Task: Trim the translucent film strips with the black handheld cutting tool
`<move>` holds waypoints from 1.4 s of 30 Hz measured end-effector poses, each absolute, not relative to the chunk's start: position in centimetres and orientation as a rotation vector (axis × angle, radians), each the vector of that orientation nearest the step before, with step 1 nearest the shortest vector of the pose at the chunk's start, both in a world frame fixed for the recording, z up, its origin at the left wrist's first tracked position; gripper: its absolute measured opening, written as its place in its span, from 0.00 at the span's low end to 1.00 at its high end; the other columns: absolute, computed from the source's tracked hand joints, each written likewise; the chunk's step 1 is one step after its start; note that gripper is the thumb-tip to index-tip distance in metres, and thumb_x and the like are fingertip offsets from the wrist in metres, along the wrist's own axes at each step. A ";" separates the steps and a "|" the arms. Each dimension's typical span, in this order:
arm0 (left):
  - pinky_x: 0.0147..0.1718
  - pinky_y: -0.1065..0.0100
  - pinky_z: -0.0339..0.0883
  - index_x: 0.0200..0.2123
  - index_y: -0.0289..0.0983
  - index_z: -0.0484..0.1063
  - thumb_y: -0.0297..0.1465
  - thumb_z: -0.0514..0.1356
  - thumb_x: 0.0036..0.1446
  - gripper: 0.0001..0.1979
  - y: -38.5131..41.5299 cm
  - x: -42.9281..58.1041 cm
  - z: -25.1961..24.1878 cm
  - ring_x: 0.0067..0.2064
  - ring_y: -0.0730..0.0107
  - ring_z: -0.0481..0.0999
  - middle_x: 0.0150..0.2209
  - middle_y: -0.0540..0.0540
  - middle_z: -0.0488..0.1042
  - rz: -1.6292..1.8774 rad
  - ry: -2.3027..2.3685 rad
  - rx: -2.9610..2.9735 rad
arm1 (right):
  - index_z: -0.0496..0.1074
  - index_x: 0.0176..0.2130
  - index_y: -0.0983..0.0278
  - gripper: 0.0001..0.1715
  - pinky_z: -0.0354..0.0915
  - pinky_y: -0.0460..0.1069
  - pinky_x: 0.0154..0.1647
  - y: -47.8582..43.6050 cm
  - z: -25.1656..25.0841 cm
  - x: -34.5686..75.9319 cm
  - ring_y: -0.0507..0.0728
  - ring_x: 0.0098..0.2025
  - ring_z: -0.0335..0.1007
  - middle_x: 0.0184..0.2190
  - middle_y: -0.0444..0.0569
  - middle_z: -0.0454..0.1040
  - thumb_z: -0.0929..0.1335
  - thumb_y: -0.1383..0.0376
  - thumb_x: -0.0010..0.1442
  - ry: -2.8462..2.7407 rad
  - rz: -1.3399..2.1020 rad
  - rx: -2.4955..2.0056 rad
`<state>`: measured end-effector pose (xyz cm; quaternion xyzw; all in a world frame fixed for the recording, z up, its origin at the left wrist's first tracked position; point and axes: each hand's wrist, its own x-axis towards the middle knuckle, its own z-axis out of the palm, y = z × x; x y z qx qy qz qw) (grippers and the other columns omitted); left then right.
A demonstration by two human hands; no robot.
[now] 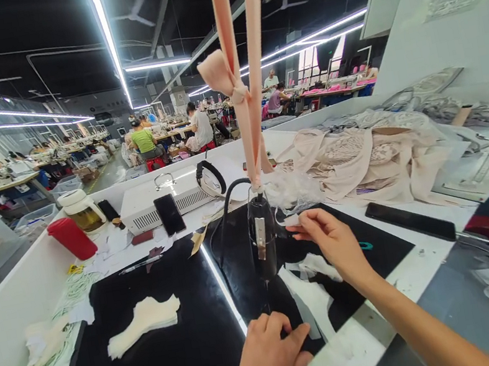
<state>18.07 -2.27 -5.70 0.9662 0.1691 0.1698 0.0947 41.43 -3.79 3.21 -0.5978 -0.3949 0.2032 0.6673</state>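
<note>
My right hand (333, 240) is raised beside the black hand tool, its fingers pinching a small white strip (290, 221). The tool (262, 236) hangs upright from knotted pink fabric bands (242, 92) over the black board (185, 357). Low in the picture, my left hand (274, 351) rests near the board's front edge, fingers bent, fingertips at the edge of a white cut fabric piece (310, 301); whether it grips anything is unclear. A crumpled white scrap (318, 266) lies just beyond that piece. On the left of the board sits a cream fabric stack (145, 323).
A white metal box (149, 206), a phone (169, 214), a red cup (71, 239) and a glass jug (84, 212) stand behind. Beige fabric (363, 159) is heaped at back right, near a long black object (409, 221). Other people sit far off.
</note>
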 end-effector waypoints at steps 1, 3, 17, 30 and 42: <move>0.43 0.62 0.69 0.58 0.46 0.74 0.34 0.67 0.64 0.19 -2.2 18.1 -5.8 0.41 0.62 0.74 0.43 0.48 0.74 0.508 0.498 2.855 | 0.71 0.40 0.59 0.26 0.75 0.55 0.49 -4.2 3.6 41.2 0.62 0.46 0.79 0.40 0.50 0.80 0.68 0.40 0.62 -0.893 0.422 -1.325; 0.44 0.62 0.69 0.59 0.46 0.73 0.34 0.65 0.65 0.20 -2.2 18.0 -5.8 0.42 0.61 0.75 0.44 0.47 0.75 0.501 0.488 2.800 | 0.72 0.41 0.58 0.23 0.74 0.53 0.48 -5.4 4.1 40.5 0.60 0.42 0.78 0.39 0.49 0.80 0.66 0.42 0.66 -0.913 0.384 -1.292; 0.48 0.62 0.67 0.42 0.34 0.80 0.58 0.64 0.58 0.30 -1.3 13.9 -1.2 0.42 0.63 0.77 0.38 0.44 0.79 0.473 0.600 1.245 | 0.75 0.31 0.59 0.31 0.71 0.52 0.38 -10.9 1.1 30.6 0.58 0.30 0.73 0.24 0.47 0.75 0.62 0.39 0.68 -1.158 0.902 -1.261; 0.35 0.69 0.62 0.34 0.34 0.78 0.49 0.74 0.48 0.24 -0.4 6.9 -0.5 0.32 0.71 0.70 0.29 0.50 0.73 0.569 0.873 1.224 | 0.78 0.46 0.59 0.24 0.74 0.51 0.38 -9.2 -2.3 28.1 0.58 0.36 0.79 0.34 0.48 0.80 0.75 0.47 0.56 -0.980 1.253 -1.346; 0.27 0.72 0.52 0.31 0.36 0.71 0.45 0.69 0.54 0.18 0.1 4.1 -0.7 0.26 0.77 0.61 0.29 0.52 0.71 0.578 0.987 1.277 | 0.80 0.40 0.60 0.16 0.73 0.49 0.44 -8.3 -2.6 25.6 0.57 0.38 0.78 0.33 0.46 0.79 0.73 0.54 0.55 -1.035 1.165 -1.365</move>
